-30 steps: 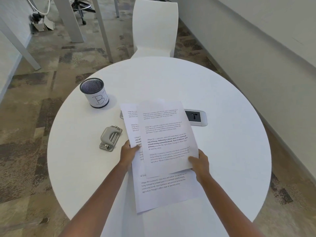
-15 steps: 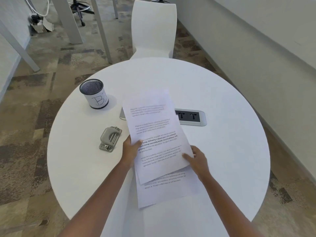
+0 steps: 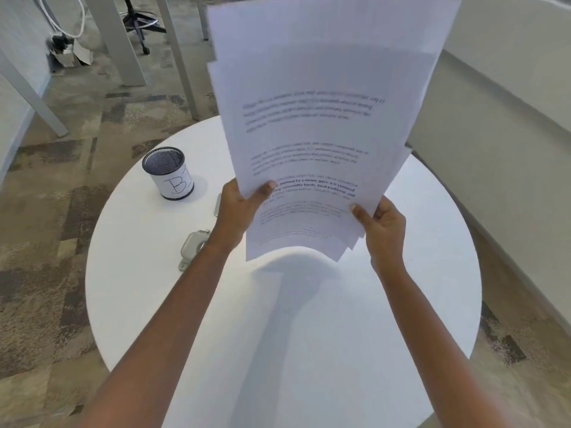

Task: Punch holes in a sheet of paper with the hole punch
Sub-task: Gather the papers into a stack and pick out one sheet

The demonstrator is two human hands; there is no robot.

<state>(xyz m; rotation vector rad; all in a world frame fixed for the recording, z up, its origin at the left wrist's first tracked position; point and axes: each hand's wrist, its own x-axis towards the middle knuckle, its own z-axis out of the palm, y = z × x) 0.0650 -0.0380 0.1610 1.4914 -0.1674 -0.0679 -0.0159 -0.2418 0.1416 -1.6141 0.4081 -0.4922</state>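
Observation:
A stack of printed white paper sheets stands nearly upright in the air above the round white table. My left hand grips the stack's lower left edge, thumb on the front. My right hand grips its lower right edge. The sheets are fanned slightly at the bottom. The grey metal hole punch lies on the table to the left, partly hidden behind my left forearm. Neither hand touches it.
A black mesh pen cup with a white label marked "B1" stands at the table's back left. Table legs and a stool base stand on the carpet behind. A low wall runs along the right.
Both hands have gathered the sheets that lay on the table and lifted them up towards the camera. The stack now hides the table's power socket and the chair.

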